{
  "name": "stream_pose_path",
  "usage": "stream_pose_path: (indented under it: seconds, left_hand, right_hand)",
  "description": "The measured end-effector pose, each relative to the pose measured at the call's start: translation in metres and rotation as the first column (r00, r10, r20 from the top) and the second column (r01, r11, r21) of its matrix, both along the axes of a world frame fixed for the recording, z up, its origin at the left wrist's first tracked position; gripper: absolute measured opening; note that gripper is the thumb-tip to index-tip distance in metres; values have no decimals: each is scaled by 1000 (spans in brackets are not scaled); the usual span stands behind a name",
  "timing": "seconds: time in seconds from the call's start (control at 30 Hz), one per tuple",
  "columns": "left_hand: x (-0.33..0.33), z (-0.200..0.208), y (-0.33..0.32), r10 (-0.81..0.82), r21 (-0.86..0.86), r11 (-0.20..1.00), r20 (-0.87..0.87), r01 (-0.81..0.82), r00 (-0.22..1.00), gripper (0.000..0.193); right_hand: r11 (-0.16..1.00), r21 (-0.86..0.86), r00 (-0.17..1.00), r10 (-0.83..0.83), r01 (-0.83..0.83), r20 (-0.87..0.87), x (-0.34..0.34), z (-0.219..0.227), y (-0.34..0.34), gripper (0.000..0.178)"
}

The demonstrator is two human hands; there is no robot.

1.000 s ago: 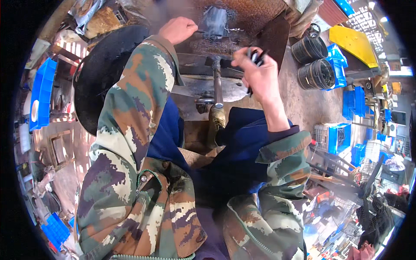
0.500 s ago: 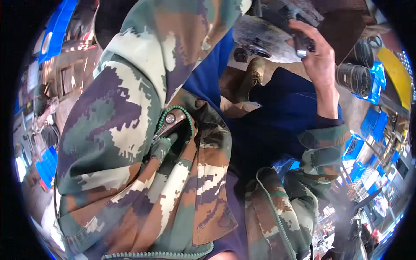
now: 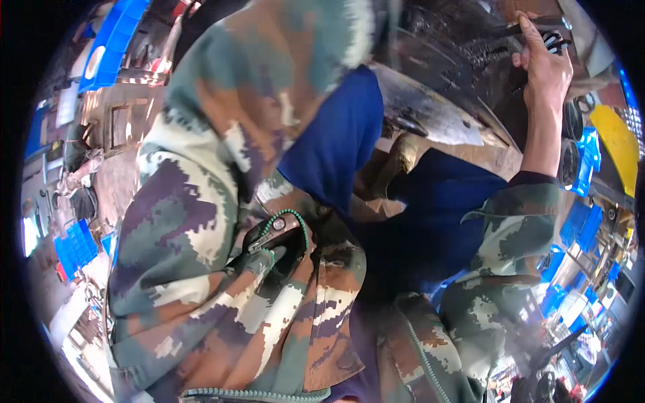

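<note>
My right hand (image 3: pixel 547 74) is at the upper right, with one finger stretched along a dark bar and the others bent. A black object with pale glints (image 3: pixel 555 43) shows beside the fingers; it looks like part of a hand tool, but its kind is unclear. Below and left of this hand lies a worn, flat grey metal piece (image 3: pixel 437 111), next to a dark, stained surface (image 3: pixel 457 47). My left arm, in a camouflage sleeve (image 3: pixel 195 174), reaches up toward the top edge. My left hand is out of view.
A tan boot (image 3: pixel 405 156) and dark blue trousers (image 3: pixel 447 178) show below the metal piece. A yellow panel (image 3: pixel 615 144) and blue bins (image 3: pixel 581 225) stand at the right. More blue bins (image 3: pixel 77 248) and a long blue tray (image 3: pixel 114 47) are at the left.
My right hand has moved up and to the right, its forearm now straighter. The dark surface now fills more of the top. My left sleeve is blurred by motion.
</note>
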State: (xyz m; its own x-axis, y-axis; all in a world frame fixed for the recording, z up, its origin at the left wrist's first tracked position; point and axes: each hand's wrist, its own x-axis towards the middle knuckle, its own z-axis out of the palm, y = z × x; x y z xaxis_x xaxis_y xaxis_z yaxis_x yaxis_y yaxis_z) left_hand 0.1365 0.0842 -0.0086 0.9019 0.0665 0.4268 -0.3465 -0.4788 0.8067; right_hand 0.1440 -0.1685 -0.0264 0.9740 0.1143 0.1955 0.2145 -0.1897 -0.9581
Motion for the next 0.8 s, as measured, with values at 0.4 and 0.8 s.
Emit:
stream_pose_path:
  seconds: [0.4,0.8]
  left_hand:
    - [-115,-108,230,155,370,929,-388,-1,909,24]
    - [-151,-211,191,469,581,812,-594,-55,654,31]
  right_hand:
    - [991,-64,993,-116,116,6,90,-2,26,34]
    - [991,94,995,-97,99,-22,92,7,28,34]
